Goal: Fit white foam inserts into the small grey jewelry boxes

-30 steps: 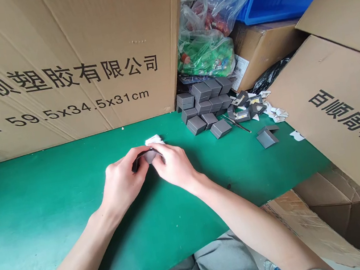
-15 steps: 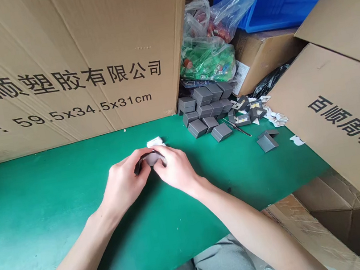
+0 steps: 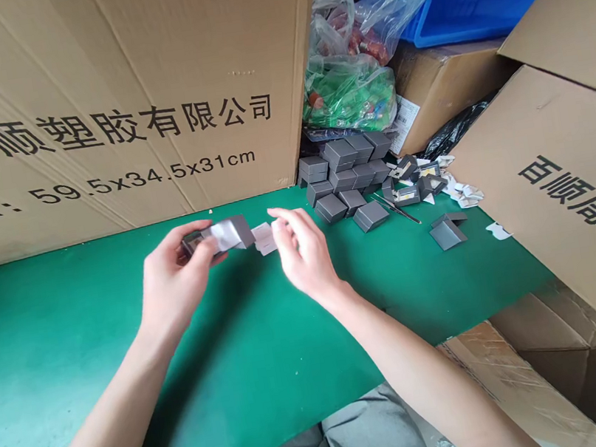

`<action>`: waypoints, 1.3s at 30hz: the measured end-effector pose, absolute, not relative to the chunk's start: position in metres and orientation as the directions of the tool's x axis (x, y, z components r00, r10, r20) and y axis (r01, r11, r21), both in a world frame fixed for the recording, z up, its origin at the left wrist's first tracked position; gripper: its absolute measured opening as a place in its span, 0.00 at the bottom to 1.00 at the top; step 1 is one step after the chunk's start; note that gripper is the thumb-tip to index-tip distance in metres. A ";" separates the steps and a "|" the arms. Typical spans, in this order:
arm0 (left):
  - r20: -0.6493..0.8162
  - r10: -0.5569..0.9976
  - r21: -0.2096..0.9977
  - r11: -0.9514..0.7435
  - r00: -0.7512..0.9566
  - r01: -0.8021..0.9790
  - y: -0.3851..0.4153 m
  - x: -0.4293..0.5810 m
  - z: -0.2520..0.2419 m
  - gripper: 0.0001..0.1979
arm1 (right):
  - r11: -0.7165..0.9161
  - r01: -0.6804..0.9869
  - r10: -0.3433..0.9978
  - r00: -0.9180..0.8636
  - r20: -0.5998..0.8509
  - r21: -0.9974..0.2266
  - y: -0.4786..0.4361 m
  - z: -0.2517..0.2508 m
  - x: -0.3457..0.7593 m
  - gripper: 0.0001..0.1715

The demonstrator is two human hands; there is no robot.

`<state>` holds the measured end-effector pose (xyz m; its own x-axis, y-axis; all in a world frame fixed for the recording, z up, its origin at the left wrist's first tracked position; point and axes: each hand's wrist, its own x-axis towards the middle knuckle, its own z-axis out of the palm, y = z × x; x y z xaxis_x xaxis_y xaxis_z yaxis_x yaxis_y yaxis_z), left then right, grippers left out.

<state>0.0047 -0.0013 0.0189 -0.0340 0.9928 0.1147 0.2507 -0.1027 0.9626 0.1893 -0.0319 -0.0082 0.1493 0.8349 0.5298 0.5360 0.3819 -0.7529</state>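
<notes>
Smooth worktop [image 3: 63, 341] spread leftward along the carton's [image 3: 150, 59] edge. Left fingers [image 3: 201, 260] pinched an angular grey box [image 3: 241, 230]; right fingers [image 3: 300, 224] curled beside white card [image 3: 264, 240], grip unclear.

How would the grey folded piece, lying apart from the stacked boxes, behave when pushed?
The grey folded piece would probably slide, not roll, being flat-sided. It is likely light, as it looks thin-walled, and perhaps fairly stiff, since it holds a sharp angle.

- Bright, soft light; pale glare whitens the green table [image 3: 18, 415] at lower left.
- A soft, dark shadow stretches below the left hand [image 3: 176, 275].
- Slight blur on the grey box [image 3: 229, 234].
- Wide-angle stretching toward the edges.
</notes>
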 end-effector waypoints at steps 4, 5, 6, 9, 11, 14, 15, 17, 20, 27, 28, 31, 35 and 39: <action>-0.009 0.993 0.980 -0.015 -0.120 -0.199 0.006 0.006 0.024 0.12 | 0.362 0.646 0.847 0.074 0.527 -0.672 -0.024 -0.021 0.194 0.20; -0.053 0.991 0.965 0.019 -0.125 -0.261 0.006 0.007 0.025 0.11 | 0.347 0.681 0.858 0.047 0.511 -0.645 -0.023 -0.024 0.194 0.19; -0.103 0.987 0.950 0.061 -0.124 -0.307 0.006 0.008 0.027 0.11 | 0.328 0.714 0.871 0.025 0.490 -0.619 -0.023 -0.026 0.194 0.19; -0.225 0.970 0.900 0.171 -0.091 -0.401 0.005 0.011 0.031 0.10 | 0.281 0.787 0.903 -0.024 0.428 -0.549 -0.024 -0.027 0.193 0.16; -0.269 0.961 0.865 0.215 -0.057 -0.453 0.005 0.010 0.033 0.10 | 0.267 0.797 0.925 -0.055 0.376 -0.541 -0.025 -0.024 0.193 0.12; -0.284 0.959 0.817 0.231 -0.019 -0.529 0.008 0.008 0.032 0.11 | 0.240 0.756 0.951 -0.059 0.302 -0.609 -0.027 -0.019 0.193 0.10; -0.282 0.959 0.801 0.226 -0.016 -0.555 0.009 0.008 0.031 0.10 | 0.236 0.736 0.954 -0.052 0.294 -0.635 -0.027 -0.018 0.192 0.11; -0.280 0.960 0.774 0.209 -0.027 -0.598 0.010 0.007 0.030 0.07 | 0.254 0.699 0.948 -0.040 0.317 -0.669 -0.028 -0.016 0.192 0.12; -0.299 0.953 0.746 0.200 -0.052 -0.635 0.011 0.007 0.031 0.06 | 0.304 0.691 0.929 -0.063 0.364 -0.656 -0.029 -0.016 0.192 0.14; -0.394 0.919 0.657 0.287 0.008 -0.697 0.009 0.005 0.032 0.20 | 0.299 0.748 0.941 -0.130 0.311 -0.593 -0.027 -0.022 0.192 0.21; -0.400 0.917 0.651 0.293 0.012 -0.700 0.008 0.004 0.032 0.21 | 0.309 0.742 0.939 -0.137 0.317 -0.595 -0.026 -0.022 0.192 0.20; -0.405 0.914 0.659 0.299 0.010 -0.690 0.008 0.003 0.031 0.20 | 0.329 0.730 0.934 -0.159 0.320 -0.598 -0.026 -0.022 0.191 0.21; -0.398 0.917 0.686 0.320 0.032 -0.653 0.009 0.002 0.030 0.18 | 0.339 0.736 0.932 -0.178 0.316 -0.586 -0.026 -0.020 0.191 0.27; -0.413 0.905 0.679 0.383 0.105 -0.626 0.010 0.001 0.031 0.18 | 0.337 0.746 0.937 -0.206 0.282 -0.574 -0.028 -0.017 0.192 0.30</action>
